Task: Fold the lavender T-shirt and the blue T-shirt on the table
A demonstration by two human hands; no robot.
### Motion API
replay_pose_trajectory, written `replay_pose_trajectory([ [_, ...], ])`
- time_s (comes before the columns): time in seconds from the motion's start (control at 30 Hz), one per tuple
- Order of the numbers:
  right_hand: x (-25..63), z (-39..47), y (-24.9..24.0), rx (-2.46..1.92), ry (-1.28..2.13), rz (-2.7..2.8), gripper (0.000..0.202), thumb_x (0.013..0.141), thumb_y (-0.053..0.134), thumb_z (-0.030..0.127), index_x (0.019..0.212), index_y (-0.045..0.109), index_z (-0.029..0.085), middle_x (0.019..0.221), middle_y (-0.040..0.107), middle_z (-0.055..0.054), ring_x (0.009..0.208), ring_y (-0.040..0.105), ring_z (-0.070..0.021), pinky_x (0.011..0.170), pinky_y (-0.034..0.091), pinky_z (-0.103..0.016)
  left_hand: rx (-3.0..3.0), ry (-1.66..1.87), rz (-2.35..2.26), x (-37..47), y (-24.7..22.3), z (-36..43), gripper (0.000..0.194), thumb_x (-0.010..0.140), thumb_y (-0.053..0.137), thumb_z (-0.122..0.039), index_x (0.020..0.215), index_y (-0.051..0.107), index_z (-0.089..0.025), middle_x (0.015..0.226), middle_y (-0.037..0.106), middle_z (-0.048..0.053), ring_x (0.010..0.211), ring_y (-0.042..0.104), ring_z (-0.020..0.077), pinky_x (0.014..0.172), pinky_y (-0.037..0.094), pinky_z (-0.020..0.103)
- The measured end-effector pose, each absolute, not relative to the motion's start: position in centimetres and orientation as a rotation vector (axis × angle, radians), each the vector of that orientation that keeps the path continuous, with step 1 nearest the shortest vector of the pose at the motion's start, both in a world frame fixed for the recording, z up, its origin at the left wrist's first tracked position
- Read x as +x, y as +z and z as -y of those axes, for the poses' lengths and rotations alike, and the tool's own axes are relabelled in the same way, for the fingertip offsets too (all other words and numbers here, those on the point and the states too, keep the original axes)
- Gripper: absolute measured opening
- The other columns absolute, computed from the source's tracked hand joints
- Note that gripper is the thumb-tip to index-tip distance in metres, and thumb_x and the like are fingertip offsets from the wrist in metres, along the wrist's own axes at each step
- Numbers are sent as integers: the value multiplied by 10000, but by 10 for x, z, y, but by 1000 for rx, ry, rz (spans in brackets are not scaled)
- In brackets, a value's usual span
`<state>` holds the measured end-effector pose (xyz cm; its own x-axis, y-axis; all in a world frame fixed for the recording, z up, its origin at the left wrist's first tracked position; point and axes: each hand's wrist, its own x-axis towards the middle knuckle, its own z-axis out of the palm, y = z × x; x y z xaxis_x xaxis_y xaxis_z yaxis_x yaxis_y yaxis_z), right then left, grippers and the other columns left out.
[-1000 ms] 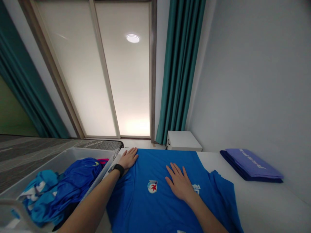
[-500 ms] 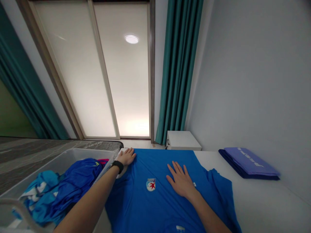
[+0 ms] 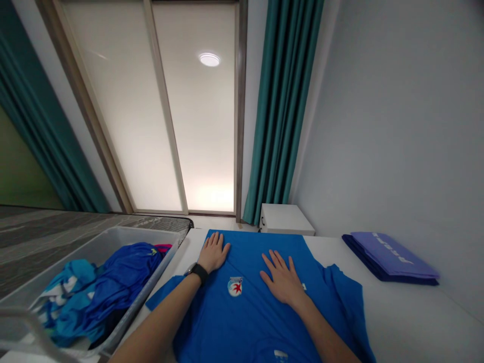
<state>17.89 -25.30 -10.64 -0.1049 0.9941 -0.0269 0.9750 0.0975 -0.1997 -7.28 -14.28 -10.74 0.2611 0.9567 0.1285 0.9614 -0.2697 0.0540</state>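
A blue T-shirt [image 3: 260, 322] lies spread on the white table [image 3: 401, 322], its bottom hem toward the far edge. It bears a round white badge with a red star. My left hand [image 3: 214, 252], with a dark watch at the wrist, rests flat on the shirt near its upper left corner, fingers apart. My right hand [image 3: 283, 280] lies flat on the shirt right of the badge, fingers spread. Neither hand grips anything. A sleeve sticks out to the left beneath my left forearm.
On the left stands a translucent plastic bin [image 3: 124, 234] holding crumpled blue clothes [image 3: 121, 277]. Folded purple and navy garments [image 3: 393, 254] lie at the right by the wall. A white cabinet [image 3: 285, 219] stands beyond the table.
My left hand has moved right, from the shirt's far left corner further onto the fabric. The left sleeve now lies extended toward the bin. My right hand has stayed in place.
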Motion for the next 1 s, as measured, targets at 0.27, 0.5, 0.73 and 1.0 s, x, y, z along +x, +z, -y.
replay_pose_trajectory([
  [0.27,178,254,-105,-2035,278,2241,638,963,222,579,1525,222,277,1605,138,-51,1478,65,-245,1151,-42,-570,-2379,-164,1949,-103,-113,136,625,981,257,-461,1463,357,-75,1552,307,143,1445,253,255,1168,206,427],
  [0.5,178,254,-105,-2034,293,2235,636,963,231,574,1524,224,276,1602,142,-46,1478,67,-245,1150,-36,-576,-2383,-128,1985,-99,-108,135,629,975,253,-472,1466,355,-92,1554,309,136,1444,251,263,1161,205,461],
  [0.73,177,254,-102,-2027,313,2222,636,960,248,571,1521,242,271,1600,147,-50,1478,72,-243,1151,-35,-575,-2381,-120,2017,-98,-99,112,573,970,268,-444,1442,398,-148,1538,355,118,1406,323,271,1137,236,473],
  [1.0,178,255,-101,-2024,327,2215,638,958,244,575,1521,241,276,1603,138,-47,1480,53,-231,1153,-45,-561,-2360,-109,2049,-97,-100,105,590,976,253,-424,1456,364,-99,1546,321,154,1431,276,286,1145,184,527],
])
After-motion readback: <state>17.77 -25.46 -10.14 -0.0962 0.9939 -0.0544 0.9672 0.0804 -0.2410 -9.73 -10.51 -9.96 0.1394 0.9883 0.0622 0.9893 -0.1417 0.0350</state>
